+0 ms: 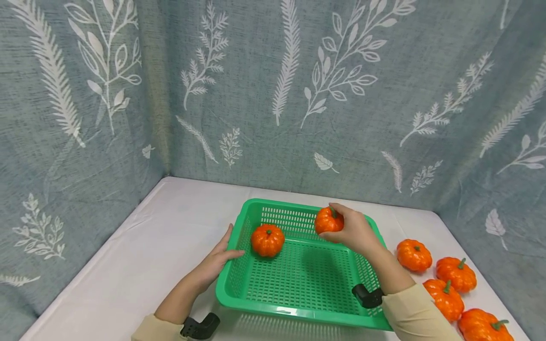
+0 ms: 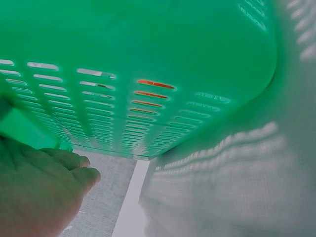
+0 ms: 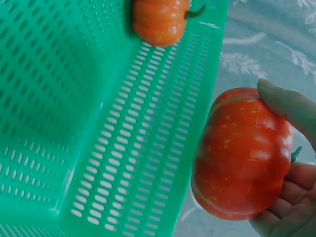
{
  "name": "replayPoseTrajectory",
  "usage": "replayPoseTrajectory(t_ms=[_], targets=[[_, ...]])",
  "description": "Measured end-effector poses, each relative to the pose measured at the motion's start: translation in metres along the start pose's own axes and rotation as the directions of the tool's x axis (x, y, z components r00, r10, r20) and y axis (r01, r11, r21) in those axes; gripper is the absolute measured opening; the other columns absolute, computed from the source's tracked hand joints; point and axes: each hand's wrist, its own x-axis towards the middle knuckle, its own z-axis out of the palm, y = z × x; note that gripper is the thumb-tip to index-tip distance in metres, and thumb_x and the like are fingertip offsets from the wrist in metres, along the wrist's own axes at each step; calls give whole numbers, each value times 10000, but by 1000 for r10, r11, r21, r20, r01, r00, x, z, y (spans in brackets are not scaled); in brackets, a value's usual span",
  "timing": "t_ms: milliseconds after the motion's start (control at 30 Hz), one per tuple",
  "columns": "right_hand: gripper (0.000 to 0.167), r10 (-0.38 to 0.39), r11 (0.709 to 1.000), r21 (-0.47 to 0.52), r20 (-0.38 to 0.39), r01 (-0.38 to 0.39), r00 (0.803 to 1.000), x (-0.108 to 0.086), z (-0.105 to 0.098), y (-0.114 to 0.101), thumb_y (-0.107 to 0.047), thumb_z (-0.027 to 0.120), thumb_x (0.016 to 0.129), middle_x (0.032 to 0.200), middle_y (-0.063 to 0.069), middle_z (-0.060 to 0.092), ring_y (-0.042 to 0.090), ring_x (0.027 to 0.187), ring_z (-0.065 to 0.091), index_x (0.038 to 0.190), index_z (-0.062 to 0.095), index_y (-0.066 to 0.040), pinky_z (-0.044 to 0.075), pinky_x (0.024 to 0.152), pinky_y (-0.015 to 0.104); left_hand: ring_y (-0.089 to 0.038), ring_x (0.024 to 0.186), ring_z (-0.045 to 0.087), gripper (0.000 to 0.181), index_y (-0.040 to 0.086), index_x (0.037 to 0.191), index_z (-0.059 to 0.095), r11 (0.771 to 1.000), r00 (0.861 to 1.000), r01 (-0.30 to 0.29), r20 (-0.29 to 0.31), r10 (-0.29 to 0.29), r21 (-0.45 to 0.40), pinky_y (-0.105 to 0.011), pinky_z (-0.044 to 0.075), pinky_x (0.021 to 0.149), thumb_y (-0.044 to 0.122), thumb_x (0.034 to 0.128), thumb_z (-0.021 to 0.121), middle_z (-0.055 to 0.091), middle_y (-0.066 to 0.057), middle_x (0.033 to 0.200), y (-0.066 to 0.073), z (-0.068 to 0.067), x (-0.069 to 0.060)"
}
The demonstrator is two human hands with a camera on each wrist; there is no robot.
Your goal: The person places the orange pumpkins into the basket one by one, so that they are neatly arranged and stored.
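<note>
A green plastic basket (image 1: 294, 310) with slotted walls stands on the white-covered table. Inside, toward its back left, sits one small orange pumpkin (image 1: 268, 240), also seen in the right wrist view as a pumpkin (image 3: 160, 22) with a green stem. Over the basket's back right part, my right hand (image 1: 356, 229) grips a second pumpkin (image 1: 327, 220) between thumb and fingers; the right wrist view shows this held pumpkin (image 3: 242, 158) close up. My left hand (image 1: 215, 263) rests at the basket's left rim, thumb over the edge, fingers extended along the outside.
Several more orange pumpkins (image 1: 414, 255) lie on the table to the right of the basket, partly behind my right sleeve. A blue-grey curtain (image 1: 256, 94) with white leaf prints hangs behind and on both sides. White cloth (image 1: 183, 208) covers the table.
</note>
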Motion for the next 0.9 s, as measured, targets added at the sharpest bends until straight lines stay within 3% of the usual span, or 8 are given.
replayPoseTrajectory(t_ms=[433, 900], targets=[[749, 9, 999, 32, 44, -11, 999, 8, 17, -7, -198, 792, 717, 1148, 192, 621, 275, 957, 604, 1344, 452, 30, 522, 768, 370, -304, 1428, -167, 818, 123, 1486, -151, 1000, 1000, -5, -8, 6, 18, -574, -62, 1112, 171, 933, 450, -170, -83, 1561, 3, 0, -1], [730, -11, 1000, 18, 175, 7, 984, 21, 39, -9, -212, 811, 699, 1131, 140, 631, 235, 970, 605, 1319, 493, 5, 526, 744, 323, -297, 1427, -173, 810, 123, 1484, -160, 1000, 1000, -16, 4, 16, -1, -569, -60, 1114, 158, 938, 437, -176, -84, 1560, 0, 0, -2]])
